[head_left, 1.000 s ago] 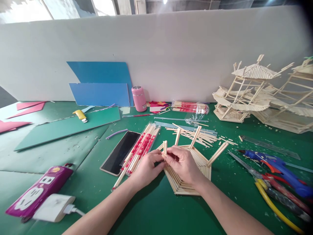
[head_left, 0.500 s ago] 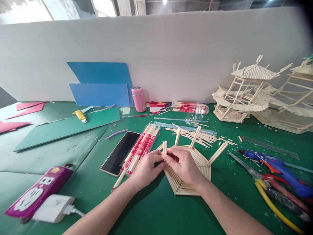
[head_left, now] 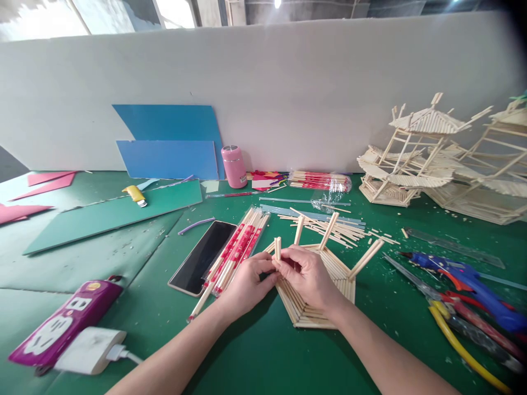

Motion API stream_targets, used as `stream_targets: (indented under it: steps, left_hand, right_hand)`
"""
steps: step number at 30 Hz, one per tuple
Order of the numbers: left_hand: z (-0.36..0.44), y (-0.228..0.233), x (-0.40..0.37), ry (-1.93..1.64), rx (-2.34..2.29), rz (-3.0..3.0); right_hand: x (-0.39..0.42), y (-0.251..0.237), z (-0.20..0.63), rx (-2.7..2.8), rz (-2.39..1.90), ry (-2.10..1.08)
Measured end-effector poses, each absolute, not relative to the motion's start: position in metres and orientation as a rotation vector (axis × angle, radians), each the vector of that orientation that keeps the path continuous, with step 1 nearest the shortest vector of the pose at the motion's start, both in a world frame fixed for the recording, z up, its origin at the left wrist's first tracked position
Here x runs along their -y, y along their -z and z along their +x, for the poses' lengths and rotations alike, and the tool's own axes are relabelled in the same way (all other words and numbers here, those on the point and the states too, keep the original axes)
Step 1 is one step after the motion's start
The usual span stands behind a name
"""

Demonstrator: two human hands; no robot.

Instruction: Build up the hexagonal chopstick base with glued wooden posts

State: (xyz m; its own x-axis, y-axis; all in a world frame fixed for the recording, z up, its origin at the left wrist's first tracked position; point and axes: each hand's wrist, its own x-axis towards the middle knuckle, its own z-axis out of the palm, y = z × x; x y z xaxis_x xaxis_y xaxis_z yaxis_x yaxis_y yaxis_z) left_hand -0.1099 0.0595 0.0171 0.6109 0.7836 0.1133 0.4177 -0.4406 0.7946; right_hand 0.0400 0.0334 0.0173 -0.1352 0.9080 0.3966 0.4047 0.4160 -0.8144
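Two hands pinching one upright post on stick base.
Left hand [head_left: 247, 282] and right hand [head_left: 307, 277] fingertips pressed around post [head_left: 278, 248] above base [head_left: 319, 299]; likely to lean or snap off if squeezed unevenly.

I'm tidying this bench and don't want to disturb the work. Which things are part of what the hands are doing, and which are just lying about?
In use:
left hand and right hand, pinching an upright post
stick base
loose sticks

Lying about:
phone
pink bottle
power strip
glue gun
finished models
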Motion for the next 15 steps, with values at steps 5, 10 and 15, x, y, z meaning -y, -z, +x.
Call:
stream_targets:
  steps: [5,10,15]
  left_hand:
    - [-0.1102,-0.0168,-0.0597,-0.624,-0.944,2.075]
    - [-0.1107,-0.0168,-0.0598,-0.63,-0.931,2.079]
    - [-0.1109,-0.0169,-0.0593,-0.64,-0.927,2.074]
  right_hand:
    - [-0.0337,-0.0174,0.0393,1.723,-1.149,-0.674]
    - [-0.0328,-0.0182,0.0389,1.725,-1.149,-0.673]
    - [-0.0324,-0.019,0.0398,1.722,-1.142,-0.68]
